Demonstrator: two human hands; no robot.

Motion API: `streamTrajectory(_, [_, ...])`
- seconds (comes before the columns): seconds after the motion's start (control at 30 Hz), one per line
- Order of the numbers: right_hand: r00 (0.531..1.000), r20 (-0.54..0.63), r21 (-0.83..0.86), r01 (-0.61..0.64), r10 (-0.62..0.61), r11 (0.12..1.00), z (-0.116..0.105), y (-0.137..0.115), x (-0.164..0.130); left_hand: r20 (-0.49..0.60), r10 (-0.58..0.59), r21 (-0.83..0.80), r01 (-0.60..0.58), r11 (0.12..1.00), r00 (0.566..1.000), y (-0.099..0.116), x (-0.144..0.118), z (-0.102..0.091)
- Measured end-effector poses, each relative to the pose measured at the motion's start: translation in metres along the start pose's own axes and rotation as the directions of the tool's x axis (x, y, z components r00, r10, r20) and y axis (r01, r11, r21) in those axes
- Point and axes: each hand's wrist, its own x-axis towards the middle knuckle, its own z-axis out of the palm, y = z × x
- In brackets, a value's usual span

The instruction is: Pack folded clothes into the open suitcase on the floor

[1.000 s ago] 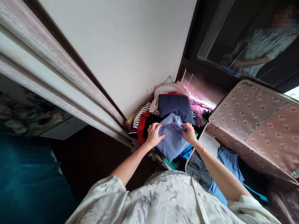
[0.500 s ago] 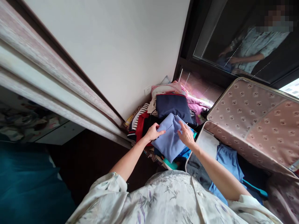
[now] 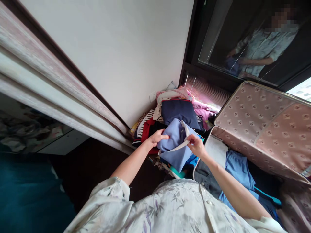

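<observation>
A periwinkle-blue folded garment lies on a heap of clothes in front of me. My left hand grips its left side, thumb on top and the other fingers hidden beneath. My right hand pinches a pale whitish edge of the garment, lifting it so that the layer folds back. What kind of garment it is, I cannot tell. Just behind it sits a navy folded item with red trim.
Striped and red clothes lie on the heap's left, pink bedding behind. An open suitcase with patterned lining stands at right, holding blue clothing. A white wall and curtain border the left.
My right hand has gone from lying on the blue garment with fingers spread to pinching its pale edge and pulling it up. My left hand has shifted slightly left and closed on the cloth.
</observation>
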Motion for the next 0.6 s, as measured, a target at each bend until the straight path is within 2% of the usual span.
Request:
streamTrajectory(0.07, [0.996,-0.093,0.091,-0.007,0.016,0.996,-0.018,0.005,-0.02,-0.131,0.021,0.106,-0.007,0.994,0.991,-0.008,-0.003,-0.003])
streamTrajectory(0.17, [0.953,-0.258,0.158,-0.118,0.157,0.98,-0.045,0.029,-0.052,-0.318,0.074,0.344,0.042,0.938,0.945,-0.019,-0.004,-0.006])
streamTrajectory(0.23, [0.9,-0.355,0.213,-0.187,0.254,0.959,-0.059,0.05,-0.074,-0.366,0.145,0.477,0.051,0.877,0.919,-0.023,-0.005,-0.004])
streamTrajectory(0.3, [0.86,-0.39,0.265,-0.237,0.329,0.935,-0.068,0.068,-0.094,-0.381,0.285,0.641,0.029,0.767,0.88,-0.021,-0.009,0.002])
streamTrajectory(0.4, [0.85,-0.354,0.295,-0.294,0.39,0.909,-0.07,0.082,-0.112,-0.27,0.528,0.869,-0.032,0.493,0.806,-0.015,-0.019,0.019])
streamTrajectory(0.47, [0.849,-0.356,0.301,-0.291,0.39,0.908,-0.067,0.083,-0.113,-0.123,0.601,0.939,-0.103,0.328,0.79,-0.01,-0.025,0.033])
streamTrajectory(0.53, [0.85,-0.377,0.313,-0.257,0.369,0.914,-0.061,0.081,-0.107,0.009,0.599,0.95,-0.194,0.246,0.801,-0.005,-0.026,0.046])
streamTrajectory(0.6, [0.863,-0.378,0.312,-0.222,0.335,0.924,-0.057,0.078,-0.101,0.095,0.557,0.935,-0.265,0.234,0.825,-0.001,-0.023,0.057])
